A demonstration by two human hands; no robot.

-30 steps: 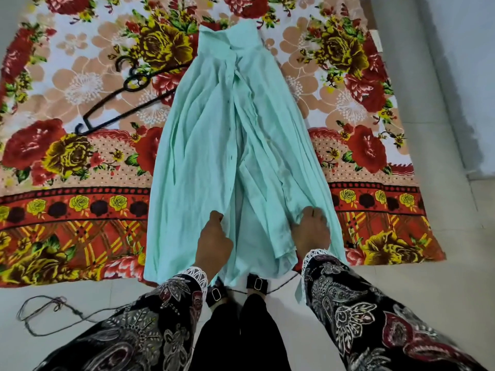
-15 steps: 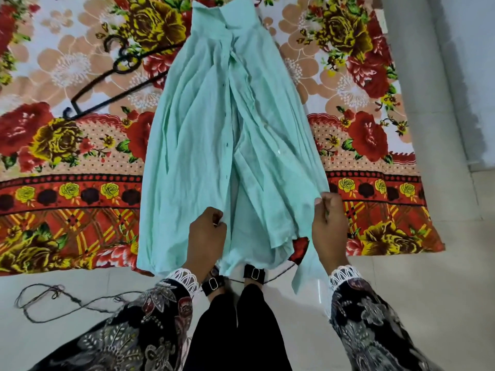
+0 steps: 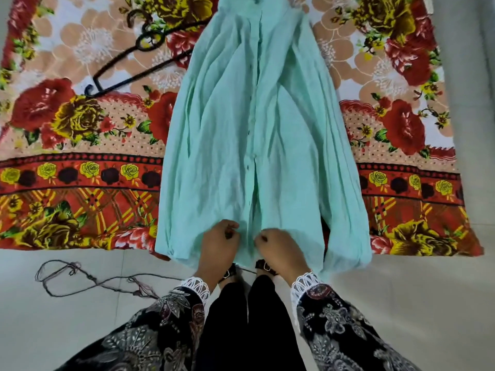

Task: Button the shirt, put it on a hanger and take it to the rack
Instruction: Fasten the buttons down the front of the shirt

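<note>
A long mint-green shirt (image 3: 227, 135) lies flat on a flowered blanket (image 3: 80, 145), collar far from me, hem near me. Its two front panels meet along the middle placket, where small buttons show. My left hand (image 3: 218, 245) pinches the left panel's edge at the hem. My right hand (image 3: 278, 250) pinches the right panel's edge beside it, a few centimetres apart. A black hanger (image 3: 139, 60) rests on the blanket to the left of the shirt, one end tucked under the fabric.
A dark cord (image 3: 80, 279) lies looped on the pale tiled floor (image 3: 401, 303) at my lower left. My black trousers and sandalled feet stand at the blanket's near edge, just under the hem. A grey wall runs along the right.
My right hand pulled the right front panel across to the middle, closing the open gap. Both hands now sit close together at the hem. The view shifted nearer to the shirt.
</note>
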